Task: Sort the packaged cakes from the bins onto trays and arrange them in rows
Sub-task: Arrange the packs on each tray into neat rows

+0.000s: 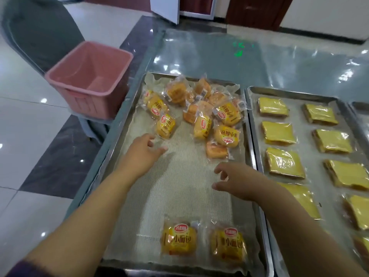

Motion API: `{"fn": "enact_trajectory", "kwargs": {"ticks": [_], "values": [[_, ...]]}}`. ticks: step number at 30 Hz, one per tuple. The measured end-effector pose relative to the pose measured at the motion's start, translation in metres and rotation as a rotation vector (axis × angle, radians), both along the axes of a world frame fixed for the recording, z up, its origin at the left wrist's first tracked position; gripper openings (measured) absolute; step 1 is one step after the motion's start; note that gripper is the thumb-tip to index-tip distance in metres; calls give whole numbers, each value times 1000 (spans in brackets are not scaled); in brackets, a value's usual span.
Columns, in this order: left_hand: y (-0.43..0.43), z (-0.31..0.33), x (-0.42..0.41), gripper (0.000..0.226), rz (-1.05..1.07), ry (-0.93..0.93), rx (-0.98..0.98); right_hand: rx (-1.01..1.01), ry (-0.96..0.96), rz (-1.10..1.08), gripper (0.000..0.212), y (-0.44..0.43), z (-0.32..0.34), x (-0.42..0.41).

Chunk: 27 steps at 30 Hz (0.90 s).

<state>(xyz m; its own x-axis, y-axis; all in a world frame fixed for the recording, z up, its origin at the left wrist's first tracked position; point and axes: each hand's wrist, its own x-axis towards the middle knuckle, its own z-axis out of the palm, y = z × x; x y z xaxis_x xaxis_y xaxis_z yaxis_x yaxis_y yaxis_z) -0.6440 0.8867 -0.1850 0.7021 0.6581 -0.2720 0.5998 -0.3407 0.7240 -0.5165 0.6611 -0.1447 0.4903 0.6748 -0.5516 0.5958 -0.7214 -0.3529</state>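
A metal tray (119, 124) lined with a mesh mat lies in front of me. Several wrapped small cakes lie in a loose pile (201, 110) at its far end. Two wrapped cakes sit side by side at the near edge, one on the left (178, 239) and one on the right (228, 244). My left hand (142, 149) hovers over the mat just below a cake (165, 126) at the pile's left side, fingers relaxed and empty. Below the pile's nearest cake (216, 151), my right hand (236, 180) is loosely curled and holds nothing.
A second tray (252, 108) on the right holds flat yellow packaged cakes (283, 162) in two rows. A pink plastic bin (89, 80) stands on a stool left of the table. A third tray's corner (359, 105) shows at the far right.
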Motion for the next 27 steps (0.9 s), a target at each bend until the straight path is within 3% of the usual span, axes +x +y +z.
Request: {"fn": "enact_trajectory", "kwargs": {"ticks": [2,4,8,12,16,19,27], "values": [[15,-6,26,71,111,6,25,29,-48,-28,47,9,1,8],[27,-14,45,74,222,-30,-75,80,-151,-40,35,17,1,15],[37,-29,61,46,318,-47,-140,285,-359,-157,19,28,0,31],[35,-35,59,41,262,-41,-134,375,-483,-255,33,37,-9,47],[29,-31,54,28,277,-135,-179,240,-495,-299,60,40,-21,62],[25,-27,44,22,326,-225,-227,166,-421,-288,62,41,-26,65],[0,-10,-22,16,296,-286,-367,270,-489,-320,59,25,-21,37]]}}
